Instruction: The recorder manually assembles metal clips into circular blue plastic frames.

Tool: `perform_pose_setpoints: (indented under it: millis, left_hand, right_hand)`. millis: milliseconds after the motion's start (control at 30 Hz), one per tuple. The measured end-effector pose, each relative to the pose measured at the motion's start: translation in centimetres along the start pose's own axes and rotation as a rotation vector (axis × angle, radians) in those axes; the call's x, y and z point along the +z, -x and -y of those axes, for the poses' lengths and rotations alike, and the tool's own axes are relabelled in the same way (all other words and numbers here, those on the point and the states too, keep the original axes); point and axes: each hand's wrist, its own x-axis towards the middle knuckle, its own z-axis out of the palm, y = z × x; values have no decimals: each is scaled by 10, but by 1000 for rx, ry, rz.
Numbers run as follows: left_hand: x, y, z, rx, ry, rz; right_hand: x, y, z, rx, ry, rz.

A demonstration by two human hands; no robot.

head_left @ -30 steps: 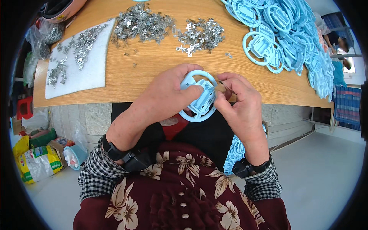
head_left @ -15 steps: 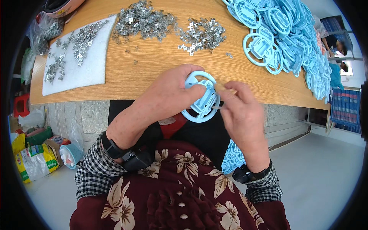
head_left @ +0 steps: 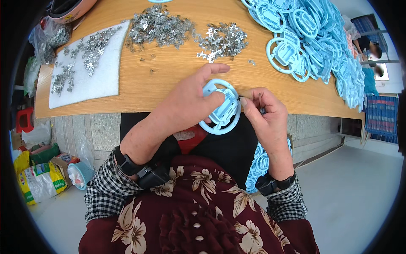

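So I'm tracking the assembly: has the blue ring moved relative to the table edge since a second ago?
No, barely: the blue ring remains at the table edge, held by the left hand.

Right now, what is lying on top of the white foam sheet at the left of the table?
Small silvery metal clips lie scattered on the white foam sheet, mostly along its upper part. Whether anything sits beneath the clips or the sheet cannot be seen.
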Motion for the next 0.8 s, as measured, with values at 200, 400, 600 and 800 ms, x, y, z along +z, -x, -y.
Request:
perform_pose_setpoints:
  millis: [200, 400, 600, 800]
  left_hand:
    - [1, 3, -14, -101, -28, 2]
    - [-1, 0, 0, -19, -42, -3]
    - [0, 0, -2, -24, -71, 0]
    - [2, 2, -6, -42, -23, -10]
  right_hand:
    - [6, -8, 13, -220, 191, -48]
    - [10, -7, 11, -127, 24, -46]
    - [3, -10, 12, 24, -129, 68]
    - [0, -13, 17, 94, -125, 92]
